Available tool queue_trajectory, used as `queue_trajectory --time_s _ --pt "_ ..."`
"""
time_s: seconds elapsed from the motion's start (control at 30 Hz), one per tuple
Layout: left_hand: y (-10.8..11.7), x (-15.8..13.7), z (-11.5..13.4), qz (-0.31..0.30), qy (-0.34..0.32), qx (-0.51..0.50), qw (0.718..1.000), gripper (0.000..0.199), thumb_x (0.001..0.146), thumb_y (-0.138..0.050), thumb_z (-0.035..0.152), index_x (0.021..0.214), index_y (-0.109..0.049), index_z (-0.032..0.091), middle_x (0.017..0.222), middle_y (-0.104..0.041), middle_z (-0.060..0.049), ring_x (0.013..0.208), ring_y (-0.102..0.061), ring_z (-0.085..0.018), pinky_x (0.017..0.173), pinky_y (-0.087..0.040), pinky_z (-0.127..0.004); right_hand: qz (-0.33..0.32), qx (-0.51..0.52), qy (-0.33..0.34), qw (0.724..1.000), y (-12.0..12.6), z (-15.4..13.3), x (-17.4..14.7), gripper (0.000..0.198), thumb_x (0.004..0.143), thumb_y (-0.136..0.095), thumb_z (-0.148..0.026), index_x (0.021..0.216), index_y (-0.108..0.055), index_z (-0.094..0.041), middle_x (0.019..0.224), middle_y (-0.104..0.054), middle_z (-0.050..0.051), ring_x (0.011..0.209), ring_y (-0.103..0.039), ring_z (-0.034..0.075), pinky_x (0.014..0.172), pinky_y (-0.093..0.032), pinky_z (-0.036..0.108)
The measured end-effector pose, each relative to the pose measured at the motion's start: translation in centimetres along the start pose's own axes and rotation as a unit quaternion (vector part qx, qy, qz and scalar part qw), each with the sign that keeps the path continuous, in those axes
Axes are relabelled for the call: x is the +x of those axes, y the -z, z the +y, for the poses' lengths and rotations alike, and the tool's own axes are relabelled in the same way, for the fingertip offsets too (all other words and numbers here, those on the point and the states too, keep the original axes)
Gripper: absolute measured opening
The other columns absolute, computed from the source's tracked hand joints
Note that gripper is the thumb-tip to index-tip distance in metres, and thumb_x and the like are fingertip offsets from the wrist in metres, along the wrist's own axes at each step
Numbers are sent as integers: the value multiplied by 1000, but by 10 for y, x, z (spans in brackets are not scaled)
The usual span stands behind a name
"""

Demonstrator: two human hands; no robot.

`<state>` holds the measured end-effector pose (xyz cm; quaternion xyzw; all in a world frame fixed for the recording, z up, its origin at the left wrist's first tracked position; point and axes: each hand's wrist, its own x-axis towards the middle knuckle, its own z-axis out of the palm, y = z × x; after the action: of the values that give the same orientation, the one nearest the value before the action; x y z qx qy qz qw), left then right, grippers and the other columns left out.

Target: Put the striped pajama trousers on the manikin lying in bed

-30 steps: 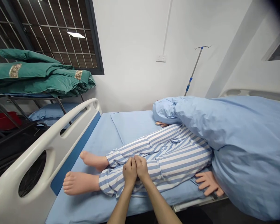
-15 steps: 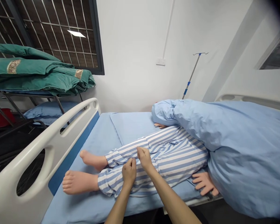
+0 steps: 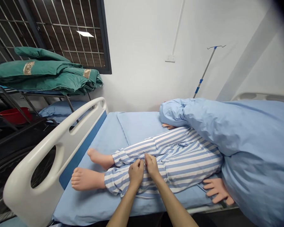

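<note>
A manikin lies on the bed in blue-and-white striped trousers [image 3: 191, 164], its bare feet [image 3: 87, 179] toward the footboard. My left hand [image 3: 136, 171] is closed in a fist over the nearer lower leg. Right beside it, my right hand [image 3: 151, 164] also forms a fist, above the legs near the knees. Nothing shows in either fist. Whether they press on the cloth I cannot tell. A light blue quilt [image 3: 251, 132] is folded back over the manikin's upper body, and one manikin hand [image 3: 219, 190] sticks out below it.
The white footboard [image 3: 59, 142] rises at the left, with a wheelchair wheel [image 3: 44, 170] partly seen behind it. Green folded bedding [image 3: 49, 75] lies on a rack under the barred window. A red basin [image 3: 15, 116] stands lower down. An IV pole [image 3: 204, 72] stands by the wall.
My two fists have come closer together, the right one lower against the legs. The view has turned a little left, so the scene sits farther right.
</note>
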<state>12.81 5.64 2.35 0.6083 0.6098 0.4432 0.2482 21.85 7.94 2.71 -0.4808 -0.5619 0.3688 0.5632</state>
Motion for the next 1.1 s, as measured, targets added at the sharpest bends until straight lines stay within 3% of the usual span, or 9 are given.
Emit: queue_trajectory --time_s 0.17,0.27,0.43,0.5,0.63,0.73,1.1 --pt "0 10 10 3 28 -82 996 32 76 -36 34 49 -35 19 47 -38 4 50 -37 -9 51 -26 -22 -4 11 1 1000 -1 1 -1 38 79 -37 -40 48 -31 -18 44 -30 -5 44 -29 8 46 -26 22" --pt "3 22 38 13 39 -157 987 33 76 -37 36 48 -31 19 46 -32 5 48 -32 -9 48 -26 -22 2 16 15 1000 0 4 0 37 79 -36 -39 49 -32 -18 46 -32 -4 46 -29 9 47 -26 22" --pt "1 29 76 26 -3 -204 979 35 76 -39 37 50 -23 20 48 -23 6 47 -26 -8 47 -24 -22 9 51 10 999 0 9 2 30 76 -38 -36 53 -36 -17 51 -36 -2 50 -30 9 46 -27 22" --pt "-7 25 70 41 7 -191 981 35 76 -38 36 50 -23 20 47 -24 6 47 -27 -8 47 -24 -22 20 52 2 998 1 8 1 28 75 -39 -35 54 -36 -17 52 -36 -2 51 -30 9 47 -28 22" --pt "-24 14 33 71 58 -156 983 33 78 -35 36 50 -31 19 46 -35 5 48 -34 -9 49 -25 -22 36 29 4 999 1 6 -2 28 77 -39 -32 54 -36 -17 52 -36 -3 52 -31 9 49 -29 22" --pt "-28 9 16 57 43 -123 990 32 78 -36 37 52 -35 19 47 -40 4 49 -36 -9 51 -25 -23 44 9 8 999 0 4 -4 28 78 -39 -32 54 -38 -16 52 -37 -2 52 -33 10 50 -30 22" --pt "-26 8 18 48 31 -96 994 31 80 -34 35 53 -35 19 49 -41 4 50 -37 -10 53 -24 -23 55 6 1 998 -2 2 -5 29 77 -41 -35 56 -40 -16 54 -41 -2 53 -36 10 50 -31 22"
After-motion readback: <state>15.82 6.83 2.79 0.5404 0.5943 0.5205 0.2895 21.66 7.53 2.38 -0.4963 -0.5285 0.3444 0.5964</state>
